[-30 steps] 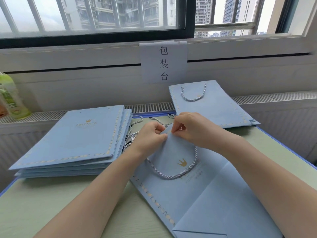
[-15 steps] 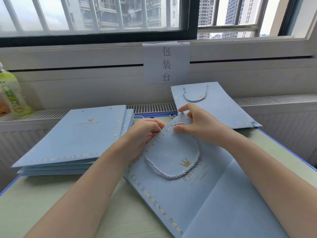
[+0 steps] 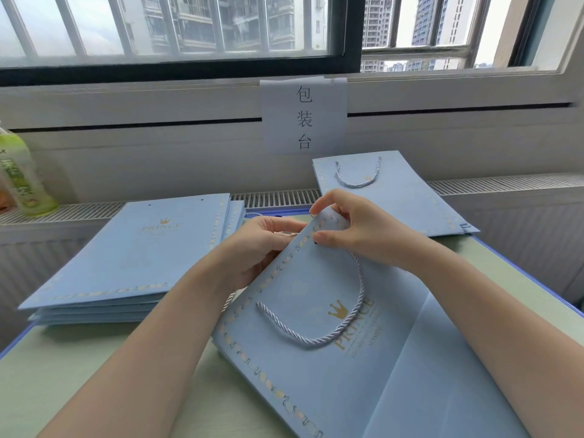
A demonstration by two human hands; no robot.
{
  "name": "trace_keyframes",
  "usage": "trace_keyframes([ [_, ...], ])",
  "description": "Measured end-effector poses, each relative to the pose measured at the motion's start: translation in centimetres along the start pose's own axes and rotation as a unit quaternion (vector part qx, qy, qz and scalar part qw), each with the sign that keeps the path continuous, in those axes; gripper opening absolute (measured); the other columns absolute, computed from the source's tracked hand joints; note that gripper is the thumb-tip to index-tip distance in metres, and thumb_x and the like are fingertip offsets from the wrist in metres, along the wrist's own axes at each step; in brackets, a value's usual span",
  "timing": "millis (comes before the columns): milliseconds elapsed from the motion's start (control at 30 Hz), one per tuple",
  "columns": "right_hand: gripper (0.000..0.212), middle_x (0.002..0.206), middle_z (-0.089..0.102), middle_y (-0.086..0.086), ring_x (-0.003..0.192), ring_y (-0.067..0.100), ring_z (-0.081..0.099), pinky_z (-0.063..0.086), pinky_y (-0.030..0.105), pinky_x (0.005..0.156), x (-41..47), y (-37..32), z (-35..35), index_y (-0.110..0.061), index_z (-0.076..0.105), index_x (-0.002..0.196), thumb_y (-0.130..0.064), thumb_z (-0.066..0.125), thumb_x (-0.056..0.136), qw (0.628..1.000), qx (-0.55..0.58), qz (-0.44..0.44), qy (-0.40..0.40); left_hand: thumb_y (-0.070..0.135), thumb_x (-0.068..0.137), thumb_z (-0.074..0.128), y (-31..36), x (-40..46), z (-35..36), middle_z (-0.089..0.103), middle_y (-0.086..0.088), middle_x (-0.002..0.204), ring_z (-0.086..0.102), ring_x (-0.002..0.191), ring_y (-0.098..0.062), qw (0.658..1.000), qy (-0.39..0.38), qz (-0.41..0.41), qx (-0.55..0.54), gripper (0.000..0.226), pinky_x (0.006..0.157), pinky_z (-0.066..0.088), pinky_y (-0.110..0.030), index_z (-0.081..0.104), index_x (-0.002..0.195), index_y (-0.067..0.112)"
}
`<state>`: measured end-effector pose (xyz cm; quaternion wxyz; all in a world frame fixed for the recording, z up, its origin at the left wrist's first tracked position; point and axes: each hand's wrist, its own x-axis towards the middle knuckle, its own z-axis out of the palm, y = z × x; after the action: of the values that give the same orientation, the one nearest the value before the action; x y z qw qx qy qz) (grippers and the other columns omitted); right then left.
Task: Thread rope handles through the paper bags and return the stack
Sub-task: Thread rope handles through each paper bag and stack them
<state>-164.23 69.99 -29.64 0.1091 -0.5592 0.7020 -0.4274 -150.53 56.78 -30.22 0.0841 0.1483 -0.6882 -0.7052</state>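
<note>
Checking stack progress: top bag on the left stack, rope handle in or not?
Not in. The top bag of the left stack shows two bare punch holes near its far edge, with no rope on its face.

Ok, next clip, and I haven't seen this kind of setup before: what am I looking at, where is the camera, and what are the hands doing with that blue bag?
There is no machine here. A person wears a wide-angle camera on the head, so this one view looks forward and down over their own bare arms.

On the green table lies a flat blue paper bag with a rope handle already looped across its face. The right hand pinches the bag's top edge. The left hand grips the same end from the side; what its fingers do underneath is hidden.

To the left sits a stack of bags whose top one shows empty holes and no handle. Behind, by the wall, lies a finished bag with its handle in. A paper sign hangs under the window, and a green bottle stands at far left.
</note>
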Motion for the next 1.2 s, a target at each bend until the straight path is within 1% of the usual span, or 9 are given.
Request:
trace_keyframes([
  [267,0.025,0.091,0.061,0.002,0.074,0.007,0.057,0.049,0.02,0.068,-0.1,0.1,-0.4,-0.026,0.057,0.1,-0.02,0.071,0.082,1.0,0.003,-0.001,-0.007,-0.001,0.086,0.059,-0.1,0.5,0.2,0.072,-0.009,0.077,0.065,0.054,-0.016,0.999,0.038,0.018,0.029,0.021,0.05,0.054,-0.024,0.074,0.085,0.013],
  [400,0.017,0.083,0.054,-0.007,0.08,0.01,0.048,0.039,0.026,0.068,0.0,0.1,-0.4,-0.027,0.054,0.081,-0.035,0.069,0.082,0.988,-0.155,0.002,0.001,0.008,0.093,0.055,-0.5,0.9,0.5,0.069,-0.008,0.078,0.062,0.058,-0.016,0.99,0.097,0.035,0.094,0.017,0.053,0.051,-0.024,0.069,0.085,0.013],
  [500,0.02,0.085,0.046,-0.009,0.085,0.013,0.042,0.027,0.023,0.068,0.0,0.0,-0.1,-0.02,0.051,0.085,-0.037,0.062,0.088,0.971,-0.237,0.017,-0.025,0.002,0.091,0.052,-1.0,1.5,0.7,0.063,-0.006,0.076,0.056,0.061,-0.015,0.978,0.143,0.04,0.148,0.02,0.054,0.044,-0.023,0.063,0.079,0.014],
  [600,0.019,0.088,0.047,-0.001,0.082,0.02,0.042,0.029,0.03,0.067,0.0,-0.1,0.0,-0.014,0.041,0.089,-0.03,0.048,0.097,0.962,-0.271,0.037,-0.012,0.004,0.091,0.049,-1.4,2.1,0.7,0.06,-0.003,0.073,0.05,0.064,-0.017,0.944,0.188,0.096,0.253,0.023,0.063,0.041,-0.029,0.059,0.076,0.018],
  [733,0.017,0.071,0.045,0.001,0.071,0.029,0.045,0.033,0.034,0.06,0.1,0.7,-0.6,-0.013,0.035,0.09,-0.025,0.043,0.099,0.96,-0.267,0.033,0.071,0.031,0.095,0.052,-1.0,1.7,0.5,0.064,-0.001,0.079,0.057,0.071,-0.014,0.904,0.163,0.122,0.375,0.024,0.069,0.046,-0.03,0.063,0.085,0.012],
  [833,0.015,0.068,0.044,-0.002,0.07,0.029,0.045,0.031,0.034,0.06,0.1,1.2,-1.0,-0.012,0.038,0.089,-0.021,0.045,0.098,0.959,-0.254,0.013,0.125,0.04,0.092,0.053,-0.3,1.0,0.1,0.068,0.0,0.086,0.062,0.08,-0.015,0.897,0.112,0.101,0.415,0.029,0.075,0.048,-0.031,0.064,0.085,0.014],
  [933,0.014,0.073,0.049,-0.002,0.076,0.027,0.049,0.036,0.035,0.064,0.3,1.5,-1.3,-0.013,0.043,0.088,-0.022,0.049,0.097,0.962,-0.228,0.013,0.152,0.038,0.093,0.052,0.6,0.3,-0.4,0.062,0.009,0.071,0.054,0.061,-0.006,0.9,0.083,0.061,0.423,0.028,0.058,0.042,-0.02,0.054,0.071,0.02],
  [1067,0.006,0.099,0.049,-0.004,0.091,0.014,0.053,0.038,0.026,0.079,0.4,0.8,-1.6,-0.02,0.05,0.09,-0.023,0.051,0.096,0.972,-0.166,-0.015,0.164,0.033,0.096,0.049,1.7,-0.2,-1.3,0.062,0.002,0.076,0.053,0.065,-0.012,0.891,0.12,0.066,0.432,0.024,0.062,0.04,-0.024,0.055,0.079,0.016],
  [1200,0.011,0.096,0.053,-0.008,0.09,0.01,0.052,0.038,0.023,0.08,0.1,-0.6,-1.6,-0.021,0.056,0.091,-0.017,0.047,0.097,0.981,-0.121,-0.051,0.142,0.033,0.096,0.05,2.1,-0.4,-2.8,0.06,-0.001,0.082,0.052,0.067,-0.012,0.894,0.209,0.052,0.393,0.02,0.06,0.039,-0.026,0.055,0.084,0.017],
])
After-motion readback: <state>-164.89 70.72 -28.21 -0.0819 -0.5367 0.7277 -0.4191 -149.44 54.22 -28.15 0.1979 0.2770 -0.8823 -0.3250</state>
